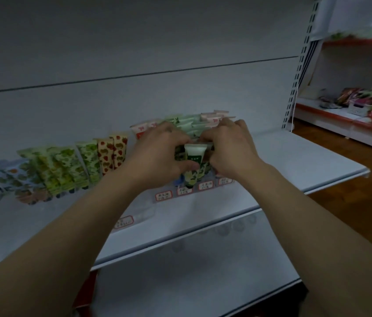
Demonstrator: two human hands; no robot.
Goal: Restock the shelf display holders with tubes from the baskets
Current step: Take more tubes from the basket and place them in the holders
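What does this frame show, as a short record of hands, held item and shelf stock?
left hand: fingers and thumb curled round the green-and-white tube
right hand: fingers curled at the tube's other side; grip unclear
tube: upright, cap down
shelf: white; patterned tube rows stand left of the hands
price labels: on the shelf below the hands

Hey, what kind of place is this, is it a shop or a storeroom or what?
Most likely a small shop. Its white shelving holds rows of patterned tubes behind price labels, the left hand grips a green-and-white tube among them, and a neighbouring shelf carries colourful packaged goods.
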